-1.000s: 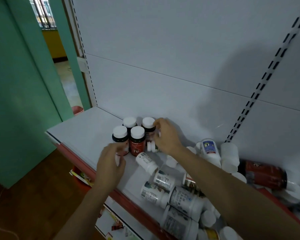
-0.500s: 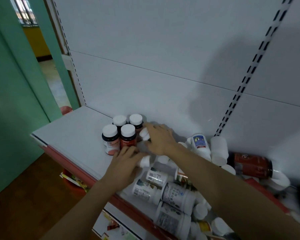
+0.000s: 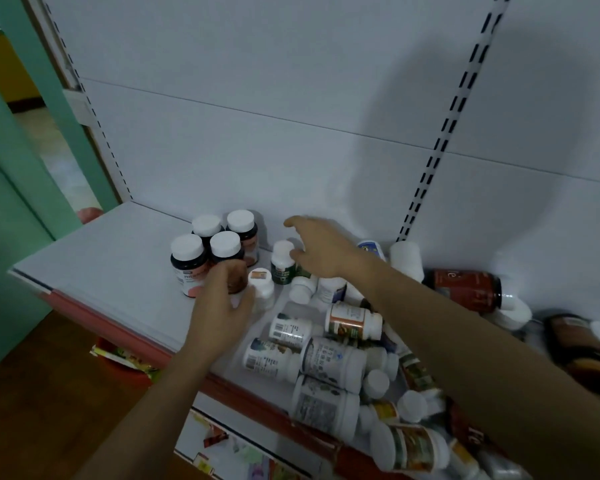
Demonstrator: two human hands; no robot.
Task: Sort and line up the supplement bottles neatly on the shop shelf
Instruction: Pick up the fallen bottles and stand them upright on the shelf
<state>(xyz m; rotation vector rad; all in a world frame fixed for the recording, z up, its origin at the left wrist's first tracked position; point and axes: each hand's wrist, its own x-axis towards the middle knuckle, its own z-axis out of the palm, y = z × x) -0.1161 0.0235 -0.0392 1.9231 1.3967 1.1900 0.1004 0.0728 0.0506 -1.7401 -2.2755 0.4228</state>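
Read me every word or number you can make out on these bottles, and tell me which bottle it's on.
"e": a large letter on the dark red bottle lying at right; the rest is unreadable.
On the front dark bottle: label print too blurred to read.
On the white lying bottles: barcodes and small print, unreadable.

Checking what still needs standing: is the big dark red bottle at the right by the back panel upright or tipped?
Tipped. The dark red bottle lies on its side, its white cap pointing right.

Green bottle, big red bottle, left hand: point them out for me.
green bottle (image 3: 280, 273), head view, label.
big red bottle (image 3: 463, 289), head view, its side.
left hand (image 3: 219, 304), head view, back of hand.
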